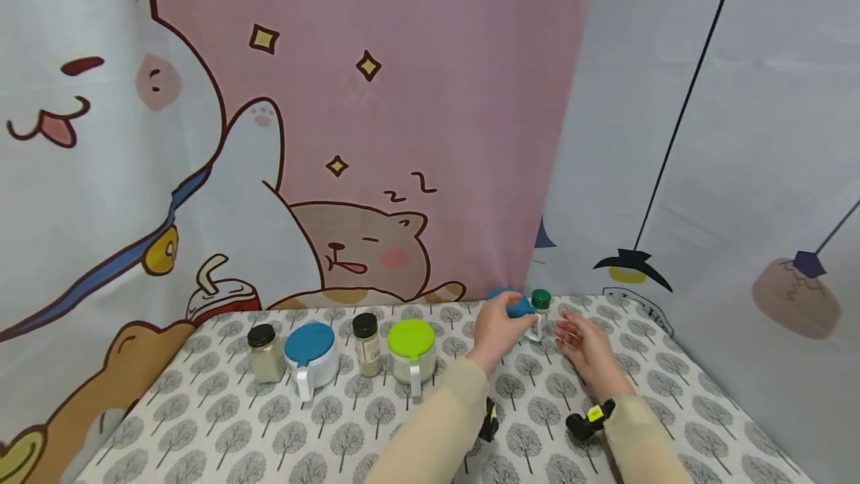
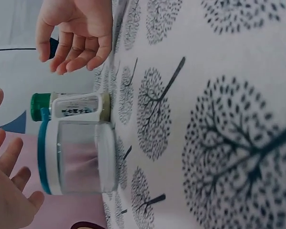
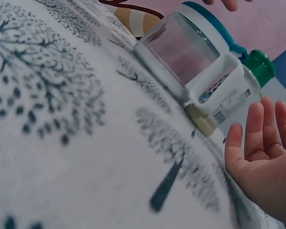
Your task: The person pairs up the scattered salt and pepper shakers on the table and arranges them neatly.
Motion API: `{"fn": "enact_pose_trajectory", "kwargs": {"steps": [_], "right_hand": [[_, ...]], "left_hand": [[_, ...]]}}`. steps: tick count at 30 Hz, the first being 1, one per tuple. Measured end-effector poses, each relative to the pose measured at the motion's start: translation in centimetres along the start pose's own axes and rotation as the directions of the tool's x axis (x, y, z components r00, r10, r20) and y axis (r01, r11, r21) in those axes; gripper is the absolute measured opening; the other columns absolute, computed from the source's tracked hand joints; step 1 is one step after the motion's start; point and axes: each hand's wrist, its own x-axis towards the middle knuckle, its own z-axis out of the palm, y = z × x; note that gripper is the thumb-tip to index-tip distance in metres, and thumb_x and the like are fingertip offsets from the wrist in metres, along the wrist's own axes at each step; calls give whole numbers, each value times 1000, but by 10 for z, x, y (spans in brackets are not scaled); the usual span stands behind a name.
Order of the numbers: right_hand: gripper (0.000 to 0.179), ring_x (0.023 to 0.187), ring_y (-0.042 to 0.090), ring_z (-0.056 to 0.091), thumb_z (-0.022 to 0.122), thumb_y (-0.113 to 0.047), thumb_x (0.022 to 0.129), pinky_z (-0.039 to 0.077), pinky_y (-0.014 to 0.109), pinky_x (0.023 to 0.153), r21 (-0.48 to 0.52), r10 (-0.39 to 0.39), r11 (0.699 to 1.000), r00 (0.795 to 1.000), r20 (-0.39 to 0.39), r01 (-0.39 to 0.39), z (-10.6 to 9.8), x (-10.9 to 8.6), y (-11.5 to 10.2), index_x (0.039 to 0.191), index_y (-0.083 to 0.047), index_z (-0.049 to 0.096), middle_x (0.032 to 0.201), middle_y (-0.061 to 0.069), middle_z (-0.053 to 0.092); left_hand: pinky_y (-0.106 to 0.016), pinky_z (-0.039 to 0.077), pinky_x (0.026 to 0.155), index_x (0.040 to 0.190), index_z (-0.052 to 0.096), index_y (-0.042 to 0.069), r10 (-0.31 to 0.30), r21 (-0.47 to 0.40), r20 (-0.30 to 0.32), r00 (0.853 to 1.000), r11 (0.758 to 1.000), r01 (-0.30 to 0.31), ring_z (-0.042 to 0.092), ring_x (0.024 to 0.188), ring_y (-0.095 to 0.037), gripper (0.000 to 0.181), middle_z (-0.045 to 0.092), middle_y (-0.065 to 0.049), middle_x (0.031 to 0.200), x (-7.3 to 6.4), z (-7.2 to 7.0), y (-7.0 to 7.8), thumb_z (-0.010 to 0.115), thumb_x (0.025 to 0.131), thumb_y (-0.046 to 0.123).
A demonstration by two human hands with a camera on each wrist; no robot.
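At the back right of the table stands a clear jar (image 2: 86,157) with a blue lid (image 1: 519,308) and a white handle (image 3: 213,85). A green-capped seasoning bottle (image 1: 540,308) stands upright close beside it, partly behind the handle in both wrist views. My left hand (image 1: 496,326) is near the blue lid, fingers spread and loosely bent; the left wrist view shows a gap between these fingers (image 2: 9,155) and the lid. My right hand (image 1: 587,349) is to the right of the bottle, palm turned toward it, fingers relaxed and holding nothing.
Further left stand a dark-capped square jar (image 1: 266,355), another blue-lidded jar (image 1: 311,349), a black-capped shaker bottle (image 1: 366,346) and a green-lidded jar (image 1: 411,349). A tree-print cloth (image 1: 269,432) covers the table. Behind it hangs a cartoon-printed curtain (image 1: 457,133).
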Motion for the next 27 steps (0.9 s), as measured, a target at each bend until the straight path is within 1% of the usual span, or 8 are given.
{"fn": "enact_pose_trajectory", "kwargs": {"steps": [4,9,12,16,19,21,24,27], "right_hand": [[50,97,12,56,46,-29,104,45,32,97,81,29,996,1000,7,-30,-3,1,4,145,-6,31,108,2,53],[54,96,13,58,47,-26,104,47,31,96,82,13,997,1000,-4,-13,-4,0,8,147,1,28,107,4,54],[55,96,13,57,47,-25,104,47,31,96,73,10,997,1000,0,-10,-4,-1,8,147,3,28,108,5,53],[46,95,13,57,47,-24,104,47,30,96,88,0,996,1000,4,-1,-3,0,7,141,0,36,108,6,52],[36,95,14,57,48,-25,104,47,30,96,86,-7,996,1000,5,7,-3,1,7,131,-3,43,106,6,52],[34,97,14,58,49,-25,103,46,31,96,85,-2,996,1000,2,2,-4,0,9,130,-4,44,105,5,53],[43,98,13,57,47,-25,104,45,31,98,75,8,997,1000,-1,-8,-5,-1,12,139,-3,38,106,4,52],[54,99,14,57,46,-25,104,45,32,99,68,-1,998,1000,1,1,-5,0,13,147,2,28,108,5,51]], "left_hand": [[-37,46,92,120,66,23,64,111,-63,996,992,-57,56,111,-17,43,64,5,119,8,11,-4,76,82,41],[-44,35,104,127,63,21,121,221,-80,989,970,-101,50,121,-18,53,60,6,125,12,28,-8,74,82,47],[-49,28,109,130,60,23,126,263,-89,988,960,-98,45,128,-17,54,58,7,128,13,35,-5,72,84,49],[-55,21,111,130,59,27,144,338,-90,985,935,-106,39,133,-18,54,56,7,130,18,36,6,72,83,51],[-56,21,111,135,55,29,153,441,-48,987,890,-117,36,136,-20,60,54,7,134,22,36,12,71,82,54],[-57,20,112,141,49,30,142,521,7,990,844,-125,31,140,-21,67,49,8,140,23,38,13,69,83,57],[-58,16,112,150,36,33,129,609,100,987,776,-163,23,144,-23,77,41,7,149,24,40,10,65,84,60],[-59,13,112,152,30,36,124,645,147,981,740,-191,19,145,-24,79,37,5,152,27,41,7,63,85,62]]}}
